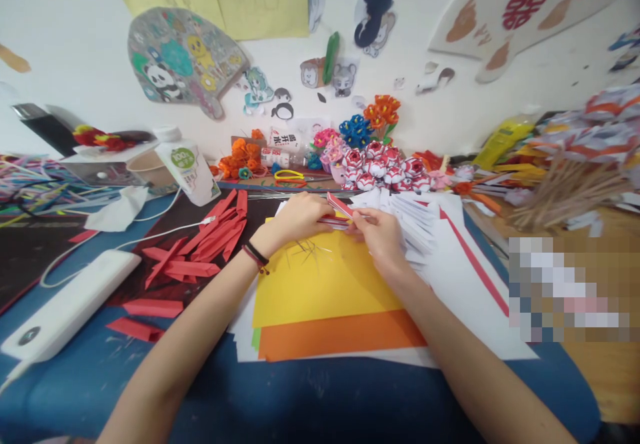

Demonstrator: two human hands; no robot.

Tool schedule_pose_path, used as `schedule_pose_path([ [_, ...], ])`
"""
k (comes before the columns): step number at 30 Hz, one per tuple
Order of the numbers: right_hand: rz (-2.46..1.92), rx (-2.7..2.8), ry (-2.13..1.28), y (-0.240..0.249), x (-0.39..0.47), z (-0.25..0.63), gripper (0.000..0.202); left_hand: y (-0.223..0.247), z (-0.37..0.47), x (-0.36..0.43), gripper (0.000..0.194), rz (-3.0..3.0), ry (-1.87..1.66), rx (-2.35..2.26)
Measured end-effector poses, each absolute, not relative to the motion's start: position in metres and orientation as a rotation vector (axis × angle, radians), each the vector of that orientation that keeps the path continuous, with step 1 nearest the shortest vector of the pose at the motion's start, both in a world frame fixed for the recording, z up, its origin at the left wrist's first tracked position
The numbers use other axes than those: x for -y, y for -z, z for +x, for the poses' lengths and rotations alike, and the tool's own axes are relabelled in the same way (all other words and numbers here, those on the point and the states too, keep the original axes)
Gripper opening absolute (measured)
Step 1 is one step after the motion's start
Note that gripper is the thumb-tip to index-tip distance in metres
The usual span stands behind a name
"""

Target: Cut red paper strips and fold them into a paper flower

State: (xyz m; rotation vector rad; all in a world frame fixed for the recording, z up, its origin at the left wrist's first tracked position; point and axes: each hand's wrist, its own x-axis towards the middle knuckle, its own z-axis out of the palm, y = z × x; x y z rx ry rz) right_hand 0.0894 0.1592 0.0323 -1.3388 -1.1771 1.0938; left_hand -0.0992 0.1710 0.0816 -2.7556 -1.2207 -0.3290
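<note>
Between the two hands, just above the yellow sheet point(325, 291), lies the folded red-and-white paper point(341, 205), bridging the gap from the left hand point(304, 216) to the right hand point(383, 232). Its long axis runs mostly sideways, the visible red upper edge slanting down from its far corner, beside the left fingers, to the right thumb and forefinger. Both hands are about equally near it, as each one touches it.

On the right, the grip is closed to a narrow pinch on the paper's right-hand end. On the left, the grip is curled nearly closed around the paper's other side; its fingertips are partly hidden, so how firmly they press cannot be told.

Nearer the body from the left grip, thin wires point(311, 252) lie loose on the yellow sheet. Left of that grip, folded red pieces point(215, 234) lie heaped on the table point(280, 404); white paper strips point(415, 221) fan out just right of the right grip.
</note>
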Motion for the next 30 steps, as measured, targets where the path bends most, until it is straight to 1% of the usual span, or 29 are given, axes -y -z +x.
schedule_pose_path([
  [3,-1.328,1.185,-1.086,-0.031,-0.160,0.090,0.028,-0.081,-0.100,-0.171,0.027,-2.777,0.324,1.187],
  [7,-1.301,1.176,-1.098,-0.030,-0.161,0.091,0.027,-0.080,-0.098,-0.170,0.018,-2.785,0.376,1.202],
  [11,-1.290,1.168,-1.114,-0.030,-0.161,0.091,0.028,-0.076,-0.098,-0.172,0.021,-2.806,0.379,1.224],
  [14,-1.290,1.151,-1.133,-0.031,-0.160,0.090,0.030,-0.074,-0.099,-0.174,0.018,-2.834,0.385,1.268],
  [20,-1.283,1.128,-1.150,-0.034,-0.158,0.091,0.028,-0.070,-0.102,-0.178,0.011,-2.906,0.433,1.429],
  [24,-1.289,1.158,-1.118,-0.033,-0.158,0.094,0.029,-0.069,-0.105,-0.178,0.011,-2.992,0.440,1.516],
  [30,-1.278,1.186,-1.079,-0.035,-0.158,0.097,0.030,-0.074,-0.100,-0.172,0.009,-3.076,0.440,1.519],
])
